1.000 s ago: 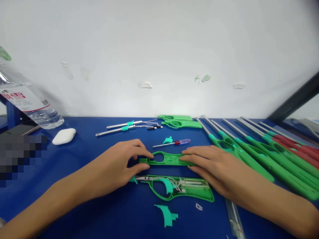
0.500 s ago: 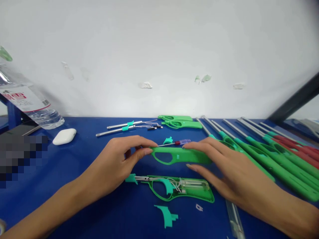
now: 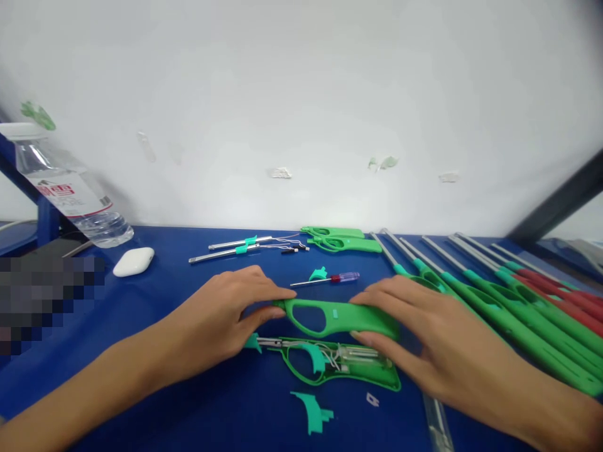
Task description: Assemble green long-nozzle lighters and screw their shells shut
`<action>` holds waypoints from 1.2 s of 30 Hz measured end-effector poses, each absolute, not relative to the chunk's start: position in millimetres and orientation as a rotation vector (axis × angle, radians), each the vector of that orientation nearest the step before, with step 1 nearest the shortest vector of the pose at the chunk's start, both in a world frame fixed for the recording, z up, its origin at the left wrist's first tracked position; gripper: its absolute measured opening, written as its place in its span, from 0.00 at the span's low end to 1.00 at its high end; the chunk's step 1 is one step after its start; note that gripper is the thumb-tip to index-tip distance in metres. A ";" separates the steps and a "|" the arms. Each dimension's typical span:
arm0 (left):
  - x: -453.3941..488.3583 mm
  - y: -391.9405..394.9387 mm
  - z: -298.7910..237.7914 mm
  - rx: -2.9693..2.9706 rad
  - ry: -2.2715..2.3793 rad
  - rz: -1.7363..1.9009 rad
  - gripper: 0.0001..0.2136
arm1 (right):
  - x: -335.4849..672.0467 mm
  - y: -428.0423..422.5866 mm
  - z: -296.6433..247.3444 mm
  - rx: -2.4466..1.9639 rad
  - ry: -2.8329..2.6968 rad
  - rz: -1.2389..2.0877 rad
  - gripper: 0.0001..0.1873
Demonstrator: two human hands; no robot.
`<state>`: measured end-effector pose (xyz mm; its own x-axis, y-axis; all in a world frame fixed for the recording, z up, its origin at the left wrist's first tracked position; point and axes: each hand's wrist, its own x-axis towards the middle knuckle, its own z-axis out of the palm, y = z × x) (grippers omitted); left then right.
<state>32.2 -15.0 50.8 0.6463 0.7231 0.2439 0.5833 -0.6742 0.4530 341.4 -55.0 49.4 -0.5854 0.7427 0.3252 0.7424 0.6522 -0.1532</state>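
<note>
Between my two hands is a green lighter casing half, outer face toward me. My left hand pinches its narrow left end between thumb and fingers. At the wide right end, my right hand grips it with thumb below and fingers above. Just under it lies the other green half, open side up, holding a metal rod, white wires, a clear fuel tank and a teal trigger. Nearer to me are a loose teal piece and a small white clip.
Behind the hands lie a small screwdriver, another teal piece, two metal rods with wires and green casing halves. Several green and red lighters fill the right. At left are a water bottle and white case.
Both hands have brought the green casing half toward me, closer to the filled half. The screwdriver now shows clear of the casing behind it. The view has shifted slightly.
</note>
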 end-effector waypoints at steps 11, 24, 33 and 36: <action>26.1 -43.2 49.5 2.429 0.993 0.460 0.12 | 335.5 -65.8 46.0 -1.039 -2.729 -0.009 0.13; 31.2 -46.0 47.3 2.417 1.000 0.362 0.11 | 335.4 -62.4 44.7 -1.044 -2.764 -0.041 0.14; 30.5 -45.1 43.0 2.452 0.995 0.343 0.11 | 334.8 -65.7 46.0 -1.028 -2.798 0.004 0.12; 30.5 -43.7 37.8 2.473 1.004 0.361 0.12 | 332.3 -65.7 43.9 -1.002 -2.784 -0.061 0.14</action>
<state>30.5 -43.7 37.8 0.7019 0.7086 0.0724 0.5925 -0.6373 0.4927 332.3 -65.7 43.9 -0.7558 0.6283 0.1844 0.6358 0.7715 -0.0233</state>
